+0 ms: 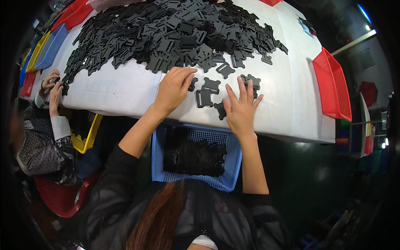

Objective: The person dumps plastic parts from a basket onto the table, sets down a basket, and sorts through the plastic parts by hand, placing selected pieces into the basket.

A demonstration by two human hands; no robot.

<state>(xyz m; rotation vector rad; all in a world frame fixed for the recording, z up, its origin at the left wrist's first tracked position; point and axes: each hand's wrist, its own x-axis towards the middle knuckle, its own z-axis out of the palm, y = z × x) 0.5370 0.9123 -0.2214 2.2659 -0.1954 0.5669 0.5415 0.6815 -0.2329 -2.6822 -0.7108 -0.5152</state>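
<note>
My right hand lies over the table with its fingers spread, the fingertips on flat black slotted plastic plates. Another black plate sits by its thumb. My left hand is stretched out, palm down, near the front of the big heap of similar plates; a plate shows partly beside its fingers. Between the hands a few loose plates lie flat, among them one with a long slot. Neither hand grips anything that I can see.
Below the table edge, in front of me, a blue basket holds many black pieces. A red basket stands at the table's right edge. At the left, another person's hands handle black pieces, near a yellow basket and a red chair.
</note>
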